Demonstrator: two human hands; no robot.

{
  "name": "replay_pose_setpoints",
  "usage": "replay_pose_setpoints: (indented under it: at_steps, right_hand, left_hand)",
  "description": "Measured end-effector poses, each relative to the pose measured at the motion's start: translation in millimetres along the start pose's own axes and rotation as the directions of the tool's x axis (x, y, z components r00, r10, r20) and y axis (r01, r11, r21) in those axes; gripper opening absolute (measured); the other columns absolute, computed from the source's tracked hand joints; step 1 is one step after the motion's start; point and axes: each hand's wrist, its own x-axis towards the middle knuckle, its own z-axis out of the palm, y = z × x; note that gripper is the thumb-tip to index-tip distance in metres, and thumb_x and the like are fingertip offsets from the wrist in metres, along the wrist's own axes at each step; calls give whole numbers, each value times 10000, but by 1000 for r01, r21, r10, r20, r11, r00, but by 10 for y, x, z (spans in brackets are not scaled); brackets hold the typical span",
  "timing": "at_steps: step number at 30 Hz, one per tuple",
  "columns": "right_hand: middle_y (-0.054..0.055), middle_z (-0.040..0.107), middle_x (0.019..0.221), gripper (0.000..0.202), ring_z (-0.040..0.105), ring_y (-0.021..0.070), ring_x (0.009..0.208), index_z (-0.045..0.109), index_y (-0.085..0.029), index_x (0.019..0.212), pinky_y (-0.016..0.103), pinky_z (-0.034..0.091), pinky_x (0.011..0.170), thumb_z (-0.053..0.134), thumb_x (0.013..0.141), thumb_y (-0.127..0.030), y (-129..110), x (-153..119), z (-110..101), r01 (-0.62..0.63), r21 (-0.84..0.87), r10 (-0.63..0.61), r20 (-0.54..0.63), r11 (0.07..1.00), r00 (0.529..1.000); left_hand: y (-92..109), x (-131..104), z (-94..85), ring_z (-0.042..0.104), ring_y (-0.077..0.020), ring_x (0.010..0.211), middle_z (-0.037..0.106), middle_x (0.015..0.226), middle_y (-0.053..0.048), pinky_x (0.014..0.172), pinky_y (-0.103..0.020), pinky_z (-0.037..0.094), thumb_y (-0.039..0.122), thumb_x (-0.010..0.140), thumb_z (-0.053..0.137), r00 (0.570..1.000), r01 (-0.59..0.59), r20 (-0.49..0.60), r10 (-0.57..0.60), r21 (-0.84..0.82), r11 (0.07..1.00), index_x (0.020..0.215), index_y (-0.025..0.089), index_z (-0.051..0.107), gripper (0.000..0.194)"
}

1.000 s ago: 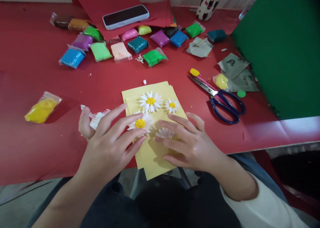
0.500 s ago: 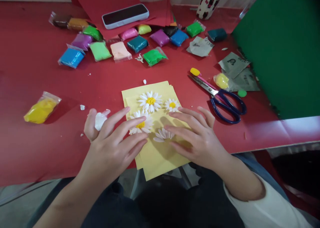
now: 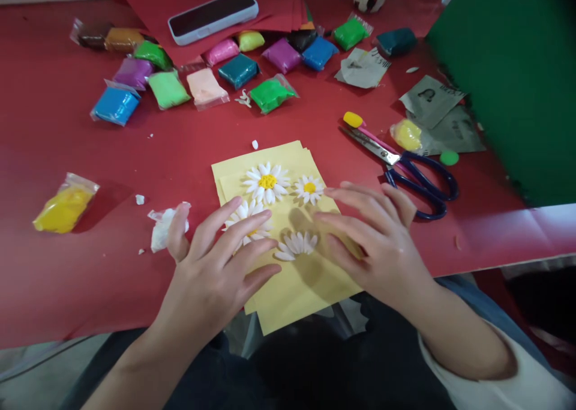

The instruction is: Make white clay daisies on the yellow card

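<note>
Yellow paper sheets (image 3: 315, 290) lie stacked at the table's front edge, bearing white clay daisies with yellow centres. A large daisy (image 3: 266, 182) sits at the top, with a smaller daisy (image 3: 309, 188) to its right. My left hand (image 3: 216, 260) hovers over the left side, fingers spread and holding nothing, partly covering another daisy (image 3: 245, 221). Below these, a half ring of white petals (image 3: 297, 245) has no yellow centre. My right hand (image 3: 378, 242) is over the paper's right side, fingers apart and empty. A white clay packet (image 3: 162, 229) lies beside my left hand, partly hidden by it.
Blue-handled scissors (image 3: 420, 185) and a yellow-tipped pink tool (image 3: 353, 119) lie to the right. A yellow clay packet (image 3: 65, 206) rests at the left. Several coloured clay packets (image 3: 270, 92) and a phone (image 3: 213, 17) are at the back. A green board (image 3: 508, 98) stands right.
My right hand has shifted right, away from the half ring of petals, uncovering more of it. My left hand stays spread over the paper's left side. The view has shifted slightly.
</note>
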Motion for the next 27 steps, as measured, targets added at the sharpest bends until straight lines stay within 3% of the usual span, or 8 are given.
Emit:
replay_pose_setpoints:
  at_steps: [4,8,12,19,27]
  right_hand:
    - [53,647,1249,219,563,260,1217,644,-268,1070,488,302,1077,560,883,-192,30,21,-19,-56,56,57,-8,997,998]
    - [39,607,1336,383,505,218,1297,536,-246,1282,470,222,1156,498,907,-182,16,3,48,41,145,-68,187,989,980]
    - [48,581,1370,457,476,194,1326,477,-213,1350,462,196,1181,454,898,-151,-11,-5,86,93,199,-153,308,975,939]
    - [60,638,1295,411,514,208,1292,542,-207,1270,513,197,1176,460,874,-131,-37,-7,81,102,198,-158,291,975,944]
    - [65,644,1284,437,530,225,1278,557,-211,1256,526,222,1170,485,836,-117,-32,-8,82,97,205,-155,294,974,943]
  left_hand:
    - [32,36,55,482,-313,1309,664,1247,-54,1139,-551,273,477,844,643,999,25,-24,-25,-7,1000,1119,250,606,358]
    - [45,73,88,476,-314,1316,659,1260,-56,1154,-561,227,479,851,634,1000,15,-24,-15,22,1000,1145,257,598,371]
    - [41,87,88,439,-295,1351,619,1319,-46,1131,-516,322,452,855,641,1000,-5,-12,5,32,999,1197,262,580,396]
    - [56,103,80,446,-258,1353,618,1322,17,1193,-519,236,381,872,637,998,-64,-21,65,56,996,1193,321,576,332]
    - [51,110,84,485,-257,1325,622,1319,40,1140,-475,343,375,874,644,995,-90,-32,93,73,993,1175,331,582,310]
